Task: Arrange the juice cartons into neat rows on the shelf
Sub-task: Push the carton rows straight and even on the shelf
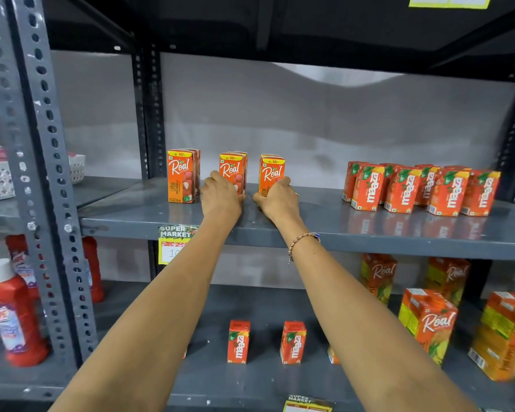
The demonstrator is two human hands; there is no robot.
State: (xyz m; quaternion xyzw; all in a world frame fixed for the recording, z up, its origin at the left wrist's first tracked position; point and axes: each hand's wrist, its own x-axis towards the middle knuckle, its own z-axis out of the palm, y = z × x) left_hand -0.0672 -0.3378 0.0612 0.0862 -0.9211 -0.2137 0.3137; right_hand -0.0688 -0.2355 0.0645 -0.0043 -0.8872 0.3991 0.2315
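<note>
We hold one juice box (232,173) in our left hand (220,193) and another box (271,175) in our right hand (277,199), both gripped tight, and next should slide them into line on the shelf (309,230).

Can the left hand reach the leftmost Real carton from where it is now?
Probably yes. The left hand is on the middle Real carton, and the leftmost Real carton stands just beside it on the same shelf, with only bare shelf between them.
</note>
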